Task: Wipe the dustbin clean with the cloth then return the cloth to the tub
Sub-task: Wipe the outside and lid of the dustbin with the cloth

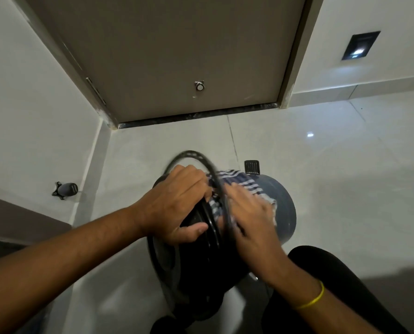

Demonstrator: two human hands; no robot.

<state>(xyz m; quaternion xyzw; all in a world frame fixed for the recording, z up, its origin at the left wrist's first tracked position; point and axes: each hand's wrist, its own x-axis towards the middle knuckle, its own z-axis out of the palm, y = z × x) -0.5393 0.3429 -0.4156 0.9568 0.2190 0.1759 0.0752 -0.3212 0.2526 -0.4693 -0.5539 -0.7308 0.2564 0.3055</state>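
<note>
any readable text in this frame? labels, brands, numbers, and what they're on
None readable.
Dustbin: no label or brand shows on its grey body.
Cloth: stripes only, no print.
Wall light: no marking legible.
Door: plain, no sign.

Two bare forearms, no sleeves in view, each ending in an ungloved hand: left hand (177, 203), right hand (251, 222). Right wrist carries one thin yellow band (313, 300), plain and narrow, looped once around; left wrist and both sets of fingers carry no visible item. Lower right shows a leg in black, close-fitting fabric (341, 280), unpatterned.
</note>
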